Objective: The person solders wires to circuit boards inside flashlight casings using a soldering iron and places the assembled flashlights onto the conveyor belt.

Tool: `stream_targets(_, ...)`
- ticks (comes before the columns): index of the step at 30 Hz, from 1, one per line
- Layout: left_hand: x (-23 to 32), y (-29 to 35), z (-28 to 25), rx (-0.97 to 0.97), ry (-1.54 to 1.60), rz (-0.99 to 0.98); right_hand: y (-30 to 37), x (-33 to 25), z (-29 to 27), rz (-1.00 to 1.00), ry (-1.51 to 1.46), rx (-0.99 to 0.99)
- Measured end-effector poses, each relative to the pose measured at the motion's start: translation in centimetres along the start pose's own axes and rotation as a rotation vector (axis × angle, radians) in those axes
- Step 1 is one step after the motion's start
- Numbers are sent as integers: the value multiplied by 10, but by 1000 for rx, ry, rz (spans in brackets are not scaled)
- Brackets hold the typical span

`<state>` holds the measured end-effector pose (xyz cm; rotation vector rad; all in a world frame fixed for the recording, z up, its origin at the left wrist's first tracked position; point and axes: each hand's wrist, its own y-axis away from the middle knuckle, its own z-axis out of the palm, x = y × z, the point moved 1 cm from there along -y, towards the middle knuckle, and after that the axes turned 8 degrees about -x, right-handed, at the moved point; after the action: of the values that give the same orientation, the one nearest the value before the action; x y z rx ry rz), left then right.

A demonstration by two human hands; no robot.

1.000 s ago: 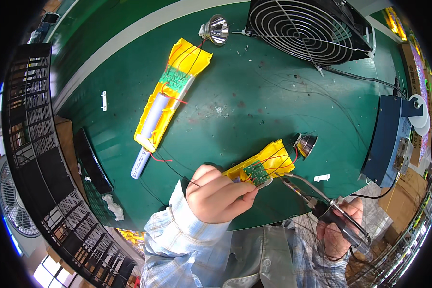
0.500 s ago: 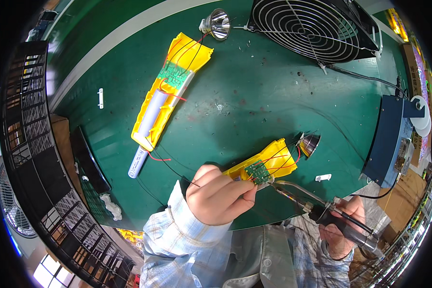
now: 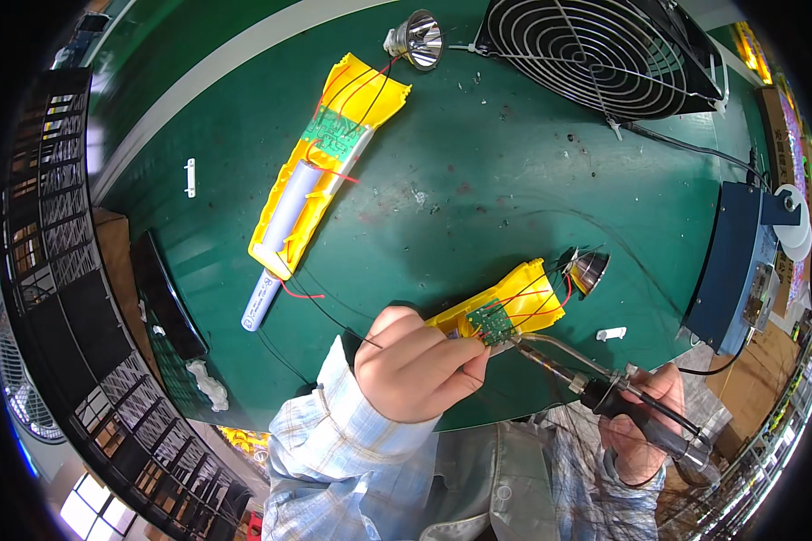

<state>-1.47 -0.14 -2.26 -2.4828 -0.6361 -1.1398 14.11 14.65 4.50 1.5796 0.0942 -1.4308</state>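
Low in the frame, the left hand [image 3: 415, 365] curls, fingers clamped on a yellow casing [image 3: 501, 307] with a green circuit board [image 3: 491, 322] on the green counter [image 3: 478, 189]; at lower right, the right hand [image 3: 645, 428] grips a soldering iron [image 3: 595, 388], tip at the board.

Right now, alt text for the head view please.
A person's left hand steadies an open yellow plastic torch shell with a small green circuit board on a green table, while the right hand holds a black-handled soldering iron, its tip at the board. A second yellow shell holding a white cylindrical battery lies farther off, by a black wire-guarded fan.
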Motion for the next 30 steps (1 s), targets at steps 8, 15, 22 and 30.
stream_targets(8,2,-1,0,7,-11,-11,-1,-6,-1,-8,61,49)
stream_targets(15,2,-4,5,89,47,11,5,-9,-18,-206,104,43)
stream_targets(22,-1,-1,6,-60,145,32,6,51,-25,-344,-159,-83)
stream_targets(30,-1,3,5,-61,277,-88,-13,44,-7,-453,840,-480)
